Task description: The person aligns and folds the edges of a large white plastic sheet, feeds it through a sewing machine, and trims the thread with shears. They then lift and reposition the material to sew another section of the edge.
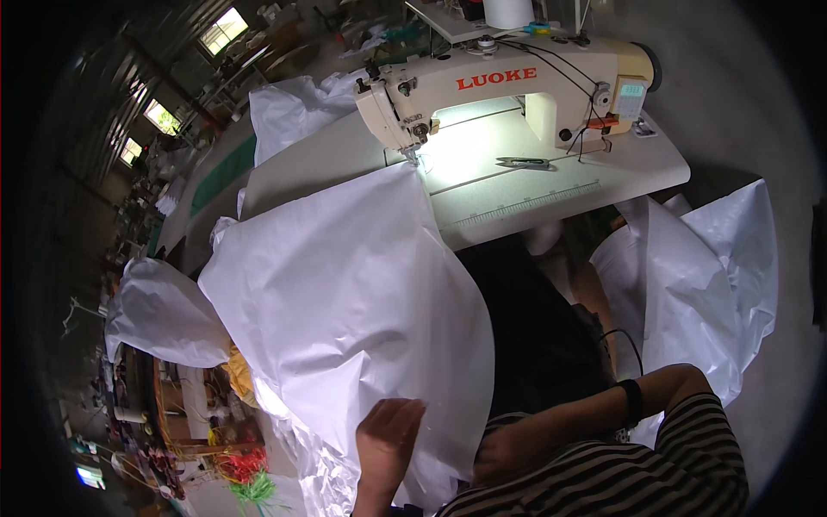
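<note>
A large white plastic-like sheet (336,267) hangs from the sewing machine (517,86) down to my lap. Its upper corner lies under the needle area, by the presser foot (412,158). My left hand (392,431) is on the lower part of the sheet, its fingers bent and pressed together on a fold of it. Close to my body, my right hand (498,452) is at the sheet's right edge. Its fingers are mostly hidden there, so their grip does not show. Thread snips (524,163) lie on the lit machine table, away from both hands.
More white sheeting (711,276) hangs at the right of the machine table (551,194). Another white bundle (164,314) is at the left, and one (297,108) lies behind the machine. Red and green strands (245,470) sit at the lower left.
</note>
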Demonstrator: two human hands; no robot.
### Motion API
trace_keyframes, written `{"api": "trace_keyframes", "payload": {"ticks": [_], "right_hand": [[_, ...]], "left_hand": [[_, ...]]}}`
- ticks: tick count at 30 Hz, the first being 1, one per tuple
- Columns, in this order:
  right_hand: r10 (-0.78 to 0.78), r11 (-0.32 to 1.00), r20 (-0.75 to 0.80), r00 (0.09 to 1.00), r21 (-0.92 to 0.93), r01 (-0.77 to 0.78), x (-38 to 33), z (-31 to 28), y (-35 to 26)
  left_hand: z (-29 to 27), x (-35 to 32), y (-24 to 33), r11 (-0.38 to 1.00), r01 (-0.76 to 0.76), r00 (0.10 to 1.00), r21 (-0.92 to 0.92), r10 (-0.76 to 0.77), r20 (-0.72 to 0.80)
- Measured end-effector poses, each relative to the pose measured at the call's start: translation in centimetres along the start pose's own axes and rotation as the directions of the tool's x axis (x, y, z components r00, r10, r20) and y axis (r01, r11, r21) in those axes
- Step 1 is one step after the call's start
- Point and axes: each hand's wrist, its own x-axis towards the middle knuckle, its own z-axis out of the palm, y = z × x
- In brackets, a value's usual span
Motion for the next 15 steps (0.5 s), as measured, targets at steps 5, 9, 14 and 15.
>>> {"api": "trace_keyframes", "payload": {"ticks": [5,9,14,15], "right_hand": [[-0.029,0.995,0.1,0.995,0.101,0.019,2.5,-0.2,-1.2],[0.046,0.981,0.236,0.971,0.173,-0.089,5.3,-1.1,-1.5],[-0.017,0.988,0.246,0.969,0.154,-0.022,6.4,-0.4,-1.1],[-0.016,0.989,0.246,0.969,0.149,-0.022,6.4,0.1,-0.4]], "left_hand": [[2.8,0.6,1.2,0.991,-0.121,0.984,-0.048,0.127,0.129],[3.9,0.3,0.5,0.982,-0.022,0.976,-0.187,0.062,0.211],[4.3,-0.9,-1.5,0.981,0.053,0.964,-0.188,-0.002,0.266],[4.5,-1.2,-1.8,0.971,0.08,0.97,-0.227,-0.023,0.243]]}}
